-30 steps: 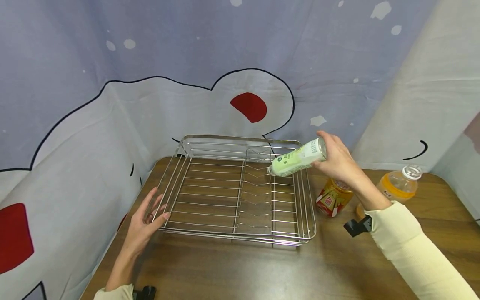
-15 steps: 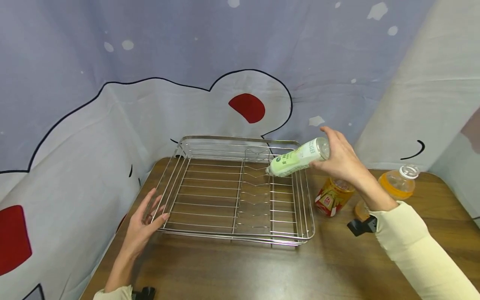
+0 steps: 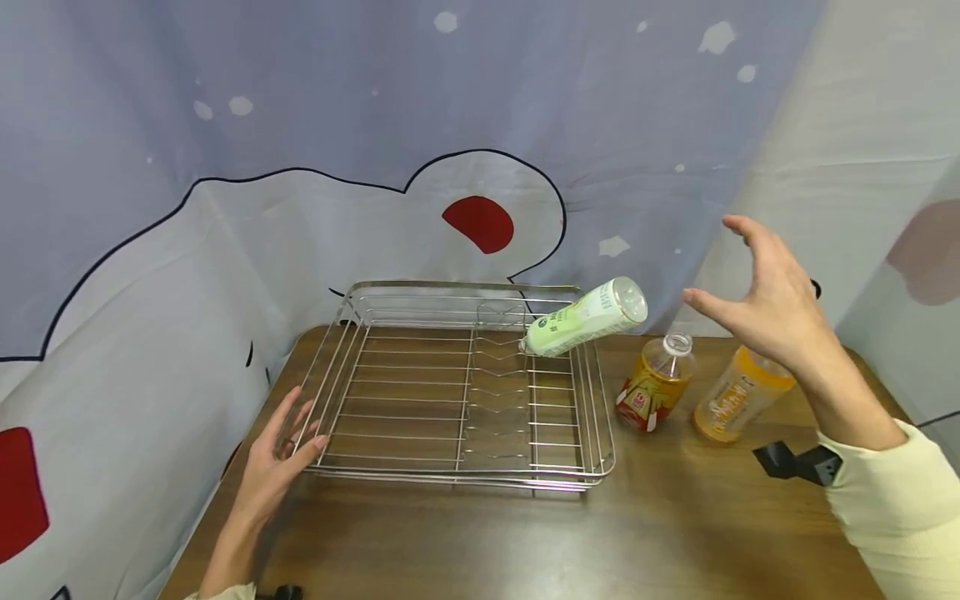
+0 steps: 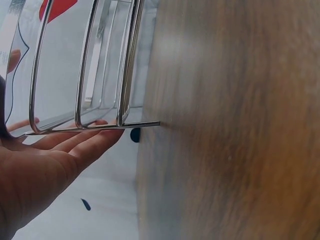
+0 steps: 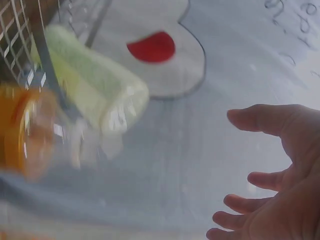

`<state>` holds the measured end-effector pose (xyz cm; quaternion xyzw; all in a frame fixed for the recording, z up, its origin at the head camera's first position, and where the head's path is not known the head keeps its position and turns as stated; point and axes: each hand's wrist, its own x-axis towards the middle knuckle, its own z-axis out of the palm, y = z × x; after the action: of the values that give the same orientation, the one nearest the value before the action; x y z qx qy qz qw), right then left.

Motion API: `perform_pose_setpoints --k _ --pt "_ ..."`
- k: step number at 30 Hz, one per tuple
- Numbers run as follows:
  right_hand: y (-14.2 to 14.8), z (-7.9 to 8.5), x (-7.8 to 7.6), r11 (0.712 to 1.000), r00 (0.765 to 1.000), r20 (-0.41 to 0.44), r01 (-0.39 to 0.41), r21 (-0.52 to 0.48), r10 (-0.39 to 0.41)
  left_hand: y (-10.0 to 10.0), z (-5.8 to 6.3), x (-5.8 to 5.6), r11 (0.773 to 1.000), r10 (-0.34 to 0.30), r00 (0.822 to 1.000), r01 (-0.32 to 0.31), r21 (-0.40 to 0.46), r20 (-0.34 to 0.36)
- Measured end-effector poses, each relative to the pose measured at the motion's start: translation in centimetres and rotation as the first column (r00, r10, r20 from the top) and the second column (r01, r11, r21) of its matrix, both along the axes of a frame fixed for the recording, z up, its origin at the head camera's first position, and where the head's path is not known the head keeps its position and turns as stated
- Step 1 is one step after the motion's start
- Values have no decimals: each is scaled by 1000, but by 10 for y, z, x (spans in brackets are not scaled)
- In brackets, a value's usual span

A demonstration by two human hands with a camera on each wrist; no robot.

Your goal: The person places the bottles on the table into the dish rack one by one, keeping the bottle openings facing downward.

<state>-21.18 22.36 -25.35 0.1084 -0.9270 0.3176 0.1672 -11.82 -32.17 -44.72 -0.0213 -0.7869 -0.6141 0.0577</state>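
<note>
Green bottle [image 3: 583, 318] and our right grip [image 3: 776, 308]: we have thumb and fingers spread wide, with a gap between our fingertips and the bottle's base.
Our left grip [image 3: 273, 458]: loosely spread, thumb apart from the nearly straight fingers, which touch the wires at the near left corner of the metal rack [image 3: 551, 482].
Bottle's place: left of our right grip, in the far right part of the rack; it lies tilted, neck down and pointing left among the wires, base raised out past the right rim.
Bottle's look: pale green label turning white toward the base, small dark lettering, clear bottom facing up and right; our right wrist view shows it blurred.
Red-labelled bottle [image 3: 651, 387]: upright on the wooden desk [image 3: 487, 542], just beside the rack's right side, with a clear neck.
Orange bottle [image 3: 731, 400]: to the right of that one, also on the desk, its top hidden behind our right grip.
Backdrop: a blue-grey and white cloth [image 3: 300, 108] hangs behind, printed with red shapes and black outlines.
</note>
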Motion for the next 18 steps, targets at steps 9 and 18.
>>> perform_pose_setpoints --k 9,18 --pt "64 -12 28 973 982 -17 183 -138 -187 -1 1 1 999 -12 1000 12 -32 -11" --pt "117 -77 41 926 980 81 196 -321 -179 -2 1 0 1000 -15 1000 15 -17 1"
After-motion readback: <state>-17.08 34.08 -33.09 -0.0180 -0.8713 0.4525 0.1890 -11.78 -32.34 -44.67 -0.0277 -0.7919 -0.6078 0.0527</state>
